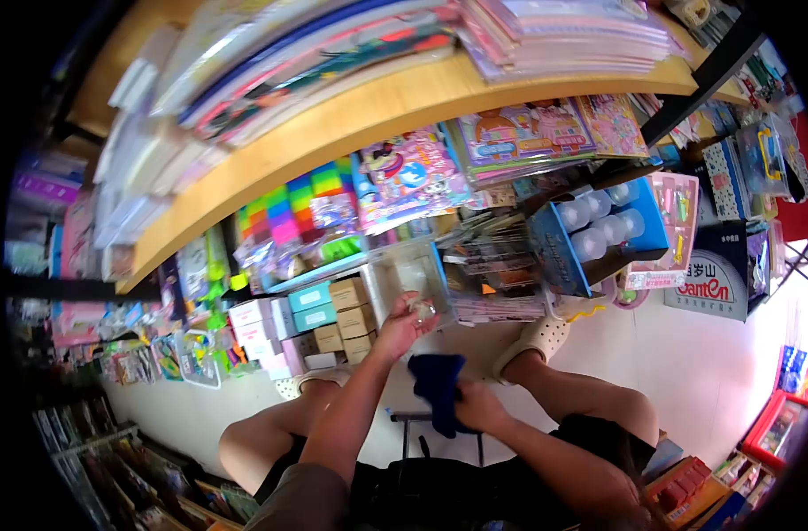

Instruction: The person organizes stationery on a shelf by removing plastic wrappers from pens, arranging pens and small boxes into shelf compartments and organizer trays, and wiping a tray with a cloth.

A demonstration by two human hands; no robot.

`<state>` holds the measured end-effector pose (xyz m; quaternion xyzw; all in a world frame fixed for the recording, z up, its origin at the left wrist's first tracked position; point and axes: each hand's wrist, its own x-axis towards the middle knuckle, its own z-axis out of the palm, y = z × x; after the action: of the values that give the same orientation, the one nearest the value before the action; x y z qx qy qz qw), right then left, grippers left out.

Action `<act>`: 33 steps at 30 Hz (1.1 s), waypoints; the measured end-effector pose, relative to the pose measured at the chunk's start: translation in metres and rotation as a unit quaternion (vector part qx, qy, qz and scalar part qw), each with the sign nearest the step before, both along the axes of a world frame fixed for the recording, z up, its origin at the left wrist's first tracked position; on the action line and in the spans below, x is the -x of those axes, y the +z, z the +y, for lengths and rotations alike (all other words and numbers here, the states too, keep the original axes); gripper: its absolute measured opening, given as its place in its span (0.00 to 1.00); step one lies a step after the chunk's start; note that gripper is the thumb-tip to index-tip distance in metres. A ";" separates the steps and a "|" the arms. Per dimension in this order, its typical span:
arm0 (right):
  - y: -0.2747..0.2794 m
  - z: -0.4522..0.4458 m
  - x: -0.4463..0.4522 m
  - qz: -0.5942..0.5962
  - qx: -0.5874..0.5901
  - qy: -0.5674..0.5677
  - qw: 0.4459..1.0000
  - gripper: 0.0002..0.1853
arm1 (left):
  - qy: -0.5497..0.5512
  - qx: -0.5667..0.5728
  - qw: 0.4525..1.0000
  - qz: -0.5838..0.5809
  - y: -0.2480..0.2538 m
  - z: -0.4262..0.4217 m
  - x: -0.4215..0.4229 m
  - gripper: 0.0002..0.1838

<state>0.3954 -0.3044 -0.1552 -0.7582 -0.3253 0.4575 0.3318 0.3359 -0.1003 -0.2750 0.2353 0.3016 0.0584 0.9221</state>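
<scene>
My left hand [406,329] reaches forward with its fingers closed around a small clear object [423,309], whose kind I cannot make out. Just beyond it stands a whitish open bin [382,281] with something pale and see-through inside. My right hand [480,407] is closer to my body and grips a dark blue cloth [438,389], which hangs bunched between my knees and is slightly blurred. Left of the bin are stacked small brown boxes [354,320] and teal boxes [313,306].
A wooden shelf [333,133] loaded with packaged stationery overhangs the area. To the right sit a blue carton [554,243] of clear round-topped containers, a pink boxed set [674,221] and a dark printed carton [707,276]. Racks of goods [94,451] stand behind on the left.
</scene>
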 end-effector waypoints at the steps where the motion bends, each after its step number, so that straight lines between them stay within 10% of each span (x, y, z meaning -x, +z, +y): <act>1: 0.001 0.003 -0.003 0.013 0.039 -0.056 0.998 0.10 | -0.001 -0.028 0.999 0.025 0.026 -0.005 0.008 0.18; 6: -0.015 0.016 0.000 0.144 -0.126 -0.311 0.931 0.12 | 0.032 -0.100 0.994 -0.022 0.095 -0.044 0.038 0.16; 8: -0.018 0.025 0.011 0.133 -0.113 -0.290 0.941 0.16 | 0.011 -0.034 0.999 -0.004 0.094 -0.091 0.039 0.21; 9: -0.037 0.021 0.014 0.062 -0.090 -0.288 0.952 0.17 | 0.012 -0.180 0.976 0.121 0.035 -0.129 0.044 0.27; 11: -0.053 0.020 0.015 -0.008 -0.057 -0.283 0.957 0.18 | 0.074 -0.115 0.987 0.086 0.143 -0.137 0.040 0.29; 19: 0.040 0.068 0.046 0.344 -0.073 -0.239 0.905 0.14 | 0.147 -0.304 0.939 0.060 0.171 -0.121 0.098 0.17; 27: 0.045 0.087 0.084 0.536 -0.090 -0.103 0.833 0.15 | 0.181 -0.707 0.608 0.312 0.189 -0.112 0.150 0.17; 33: 0.032 0.098 0.113 0.490 -0.133 -0.081 0.857 0.21 | 0.206 -0.613 0.734 0.208 0.174 -0.111 0.187 0.21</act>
<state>0.2821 -0.2059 -0.1229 -0.4079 -0.1158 0.6938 0.5821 0.1488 -0.2113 -0.1005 0.6878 0.4261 0.3686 0.4577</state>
